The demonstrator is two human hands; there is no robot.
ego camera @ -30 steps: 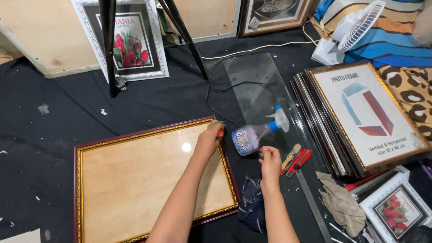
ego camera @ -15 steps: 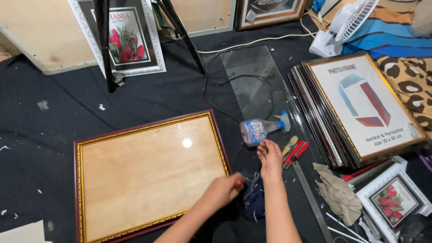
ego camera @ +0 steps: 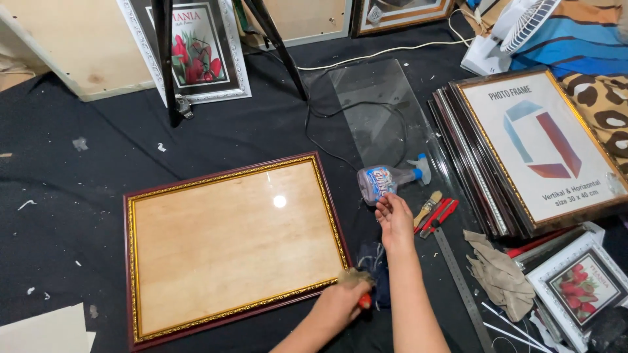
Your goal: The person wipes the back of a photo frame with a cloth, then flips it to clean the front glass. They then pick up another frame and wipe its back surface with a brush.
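On the dark floor covering, a maroon picture frame (ego camera: 229, 245) with a gold inner border lies flat and glazed side up, so its whole pane is within reach from the near edge, where the person sits. The left hand (ego camera: 343, 302) rests at the frame's near right corner, fingers closed around a small red-handled tool (ego camera: 364, 301), with a crumpled dark cloth (ego camera: 376, 271) just beside it; what kind of tool it is cannot be told. The right hand (ego camera: 394, 222) hovers a little further out, fingers loosely curled and holding nothing, just short of a spray bottle (ego camera: 387, 181) lying on its side, nozzle pointing right. Close to that hand's right lie a small brush (ego camera: 428, 207), red-handled pliers (ego camera: 439, 214) and a steel ruler (ego camera: 458, 278), all grouped within arm's reach. A loose glass sheet (ego camera: 379, 111) lies beyond the bottle with a black cable across it. Toward the right edge, a stack of photo frames (ego camera: 523, 150) sits piled flat.
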